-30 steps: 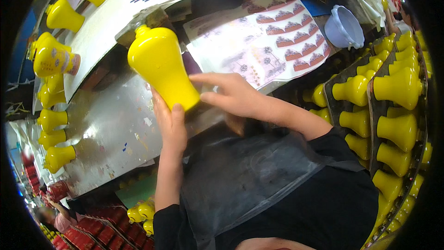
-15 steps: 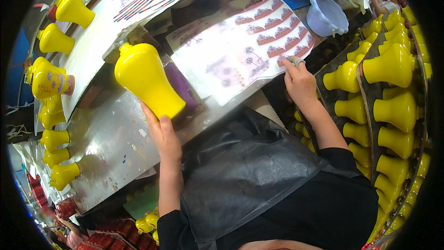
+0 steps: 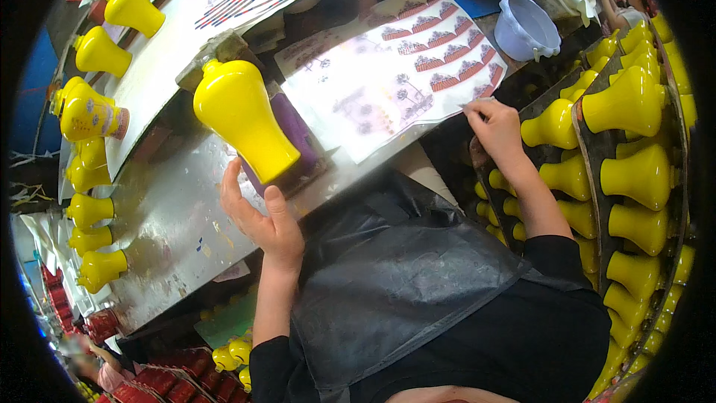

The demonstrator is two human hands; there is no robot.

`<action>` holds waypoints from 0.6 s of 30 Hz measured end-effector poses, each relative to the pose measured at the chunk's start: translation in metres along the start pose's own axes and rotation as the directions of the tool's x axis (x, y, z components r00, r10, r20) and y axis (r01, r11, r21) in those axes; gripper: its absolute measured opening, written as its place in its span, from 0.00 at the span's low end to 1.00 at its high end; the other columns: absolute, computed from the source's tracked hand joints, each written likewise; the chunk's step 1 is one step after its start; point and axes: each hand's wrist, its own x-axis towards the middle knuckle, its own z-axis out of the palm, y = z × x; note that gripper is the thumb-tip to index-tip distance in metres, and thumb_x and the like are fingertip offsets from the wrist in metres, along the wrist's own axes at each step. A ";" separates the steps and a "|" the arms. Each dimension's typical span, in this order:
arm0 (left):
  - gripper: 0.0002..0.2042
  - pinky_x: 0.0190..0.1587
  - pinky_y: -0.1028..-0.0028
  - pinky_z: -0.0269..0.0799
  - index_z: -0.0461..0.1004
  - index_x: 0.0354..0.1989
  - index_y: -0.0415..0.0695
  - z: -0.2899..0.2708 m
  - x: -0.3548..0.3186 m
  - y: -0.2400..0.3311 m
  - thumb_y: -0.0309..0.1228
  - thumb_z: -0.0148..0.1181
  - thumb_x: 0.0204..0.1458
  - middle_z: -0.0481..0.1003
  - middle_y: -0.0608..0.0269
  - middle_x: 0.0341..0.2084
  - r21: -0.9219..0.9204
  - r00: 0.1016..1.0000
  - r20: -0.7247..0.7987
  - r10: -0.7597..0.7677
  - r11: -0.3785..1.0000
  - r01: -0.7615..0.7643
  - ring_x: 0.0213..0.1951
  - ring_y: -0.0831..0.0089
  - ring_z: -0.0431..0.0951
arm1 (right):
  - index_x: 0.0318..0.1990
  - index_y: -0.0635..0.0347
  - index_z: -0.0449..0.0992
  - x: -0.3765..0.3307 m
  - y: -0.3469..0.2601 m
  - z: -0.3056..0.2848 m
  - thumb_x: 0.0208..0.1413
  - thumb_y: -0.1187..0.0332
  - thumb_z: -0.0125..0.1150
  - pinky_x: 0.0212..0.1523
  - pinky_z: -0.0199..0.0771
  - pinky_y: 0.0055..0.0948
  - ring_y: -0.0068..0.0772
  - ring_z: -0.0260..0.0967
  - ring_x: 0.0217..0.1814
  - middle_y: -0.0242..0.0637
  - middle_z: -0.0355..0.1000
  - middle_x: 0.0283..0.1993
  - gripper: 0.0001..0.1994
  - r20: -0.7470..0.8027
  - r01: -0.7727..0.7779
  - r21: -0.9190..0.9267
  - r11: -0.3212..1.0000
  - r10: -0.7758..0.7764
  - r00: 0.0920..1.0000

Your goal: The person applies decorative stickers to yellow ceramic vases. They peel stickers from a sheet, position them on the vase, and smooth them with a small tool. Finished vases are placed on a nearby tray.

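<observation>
A plain yellow vase (image 3: 245,125) is tilted over the metal bench, its base cupped in my left hand (image 3: 257,216). Under it lies a purple pad (image 3: 292,134). My right hand (image 3: 494,125) is out to the right, fingers pinched on the edge of a sheet of printed decals (image 3: 388,75) that lies on the bench. The sheet carries rows of red and dark motifs.
More yellow vases (image 3: 93,209) line the bench's left side, one with a printed pattern (image 3: 88,113). Racks of yellow vases (image 3: 634,172) stand on the right. A pale plastic bowl (image 3: 526,28) sits at the back right. A dark apron (image 3: 403,269) covers my lap.
My right hand left the vase and moved right to the decal sheet's edge. My left hand kept the vase, which shifted slightly left and now rests lower against the palm.
</observation>
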 end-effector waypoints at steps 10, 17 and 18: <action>0.19 0.49 0.61 0.69 0.77 0.42 0.42 0.031 0.063 0.071 0.31 0.77 0.42 0.76 0.54 0.41 -0.066 0.925 0.123 0.361 0.933 -0.355 0.44 0.56 0.76 | 0.64 0.75 0.71 0.048 -0.137 -0.029 0.65 0.68 0.53 0.26 0.67 0.18 0.19 0.67 0.22 0.30 0.70 0.24 0.24 0.597 -0.585 0.720 0.374 0.096 0.796; 0.16 0.37 0.63 0.72 0.75 0.38 0.44 0.022 0.072 0.077 0.26 0.73 0.40 0.75 0.59 0.30 -0.046 0.975 0.014 0.222 0.974 -0.221 0.34 0.57 0.78 | 0.68 0.69 0.69 0.049 -0.204 -0.027 0.64 0.73 0.51 0.27 0.67 0.18 0.18 0.67 0.25 0.31 0.70 0.31 0.24 0.583 -0.426 0.736 0.527 -0.171 0.795; 0.14 0.36 0.64 0.73 0.75 0.37 0.44 0.017 0.071 0.073 0.25 0.72 0.41 0.76 0.59 0.29 -0.076 0.981 -0.004 0.194 0.978 -0.194 0.33 0.58 0.78 | 0.68 0.68 0.70 0.048 -0.209 -0.022 0.64 0.73 0.51 0.27 0.67 0.18 0.18 0.67 0.26 0.31 0.69 0.33 0.24 0.556 -0.372 0.735 0.567 -0.190 0.809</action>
